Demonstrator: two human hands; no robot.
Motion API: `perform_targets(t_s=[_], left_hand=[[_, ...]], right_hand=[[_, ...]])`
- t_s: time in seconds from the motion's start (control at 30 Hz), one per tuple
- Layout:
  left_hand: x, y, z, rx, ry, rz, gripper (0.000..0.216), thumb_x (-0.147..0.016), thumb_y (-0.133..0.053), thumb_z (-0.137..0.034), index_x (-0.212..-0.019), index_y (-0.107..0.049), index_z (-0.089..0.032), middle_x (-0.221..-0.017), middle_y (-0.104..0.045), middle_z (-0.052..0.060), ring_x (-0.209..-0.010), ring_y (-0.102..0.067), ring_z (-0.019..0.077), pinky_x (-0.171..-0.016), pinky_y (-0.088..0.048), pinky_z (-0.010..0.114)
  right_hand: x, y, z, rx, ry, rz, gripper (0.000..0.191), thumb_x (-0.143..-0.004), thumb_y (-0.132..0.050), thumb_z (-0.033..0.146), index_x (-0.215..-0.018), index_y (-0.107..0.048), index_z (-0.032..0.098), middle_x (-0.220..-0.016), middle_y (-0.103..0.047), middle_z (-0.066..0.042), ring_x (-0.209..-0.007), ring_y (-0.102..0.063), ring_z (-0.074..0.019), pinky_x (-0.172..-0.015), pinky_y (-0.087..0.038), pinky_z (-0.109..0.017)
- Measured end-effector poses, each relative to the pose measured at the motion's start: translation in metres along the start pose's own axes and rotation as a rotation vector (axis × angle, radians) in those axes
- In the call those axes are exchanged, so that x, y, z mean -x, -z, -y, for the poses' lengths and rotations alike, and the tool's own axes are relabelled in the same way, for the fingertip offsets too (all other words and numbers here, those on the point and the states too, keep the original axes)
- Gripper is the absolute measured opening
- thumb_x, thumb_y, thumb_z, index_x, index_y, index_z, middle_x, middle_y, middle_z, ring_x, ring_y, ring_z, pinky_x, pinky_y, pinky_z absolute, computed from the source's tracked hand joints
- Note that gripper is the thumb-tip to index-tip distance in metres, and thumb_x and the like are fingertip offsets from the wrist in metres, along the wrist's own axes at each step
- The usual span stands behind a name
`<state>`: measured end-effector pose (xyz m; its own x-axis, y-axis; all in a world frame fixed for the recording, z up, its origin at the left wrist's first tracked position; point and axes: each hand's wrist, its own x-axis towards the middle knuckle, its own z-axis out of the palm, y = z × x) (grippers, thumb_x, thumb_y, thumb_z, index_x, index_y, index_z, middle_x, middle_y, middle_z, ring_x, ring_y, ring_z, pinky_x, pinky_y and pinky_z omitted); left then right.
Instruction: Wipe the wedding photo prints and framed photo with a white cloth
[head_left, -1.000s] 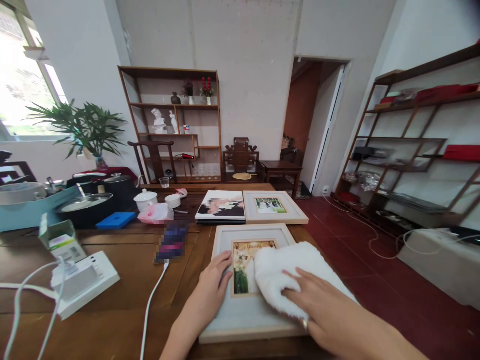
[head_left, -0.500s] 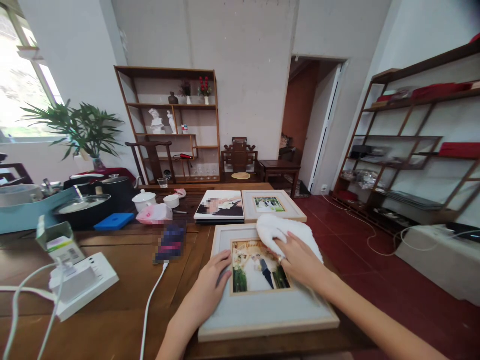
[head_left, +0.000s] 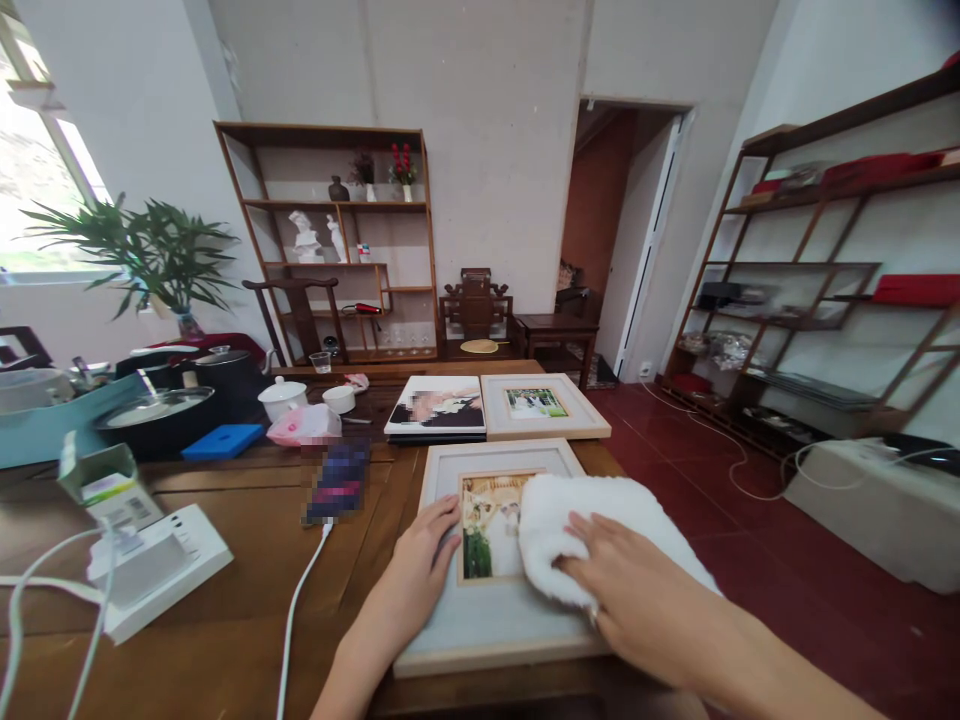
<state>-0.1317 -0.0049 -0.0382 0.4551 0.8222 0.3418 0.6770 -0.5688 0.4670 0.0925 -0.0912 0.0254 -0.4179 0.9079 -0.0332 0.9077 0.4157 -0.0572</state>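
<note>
A light-wood picture frame (head_left: 436, 600) with a wedding photo (head_left: 487, 515) lies flat on the table, close in front of me. My left hand (head_left: 421, 555) rests on its left part, fingers stretched out flat just beside the photo. In my right hand (head_left: 630, 585) is a fluffy white cloth (head_left: 600, 505), pressed against the right side of the frame. The cloth covers the photo's right part and hangs past the frame's right edge. Part of the thumb is sunk in its folds.
Behind lie a second framed photo (head_left: 594, 418) and a black-and-white picture panel (head_left: 435, 405). Left on the wooden table (head_left: 247, 620) are a phone (head_left: 337, 482) on a white cable, a power strip (head_left: 176, 570), a blue box (head_left: 223, 441), a lidded white bowl (head_left: 282, 397) and pots.
My right hand has drawn the white cloth down and toward me, from the frame's upper right corner over the photo's right part. My left hand has stayed in place on the frame.
</note>
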Motion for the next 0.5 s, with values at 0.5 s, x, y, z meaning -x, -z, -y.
perform_targets(t_s=[0.5], left_hand=[[0.001,0.004,-0.001,0.005,-0.015,0.007,0.031,-0.084,-0.042,-0.018,-0.110,-0.058,-0.017,-0.124,-0.053,0.008,-0.116,-0.048,0.0201,-0.100,-0.037,0.037]], right_hand=[[-0.039,-0.024,-0.040,-0.073,0.033,-0.206,0.053,-0.063,-0.042,0.006,-0.114,-0.053,0.013,-0.138,-0.032,-0.013,-0.129,-0.022,-0.0219,-0.106,-0.018,-0.038]])
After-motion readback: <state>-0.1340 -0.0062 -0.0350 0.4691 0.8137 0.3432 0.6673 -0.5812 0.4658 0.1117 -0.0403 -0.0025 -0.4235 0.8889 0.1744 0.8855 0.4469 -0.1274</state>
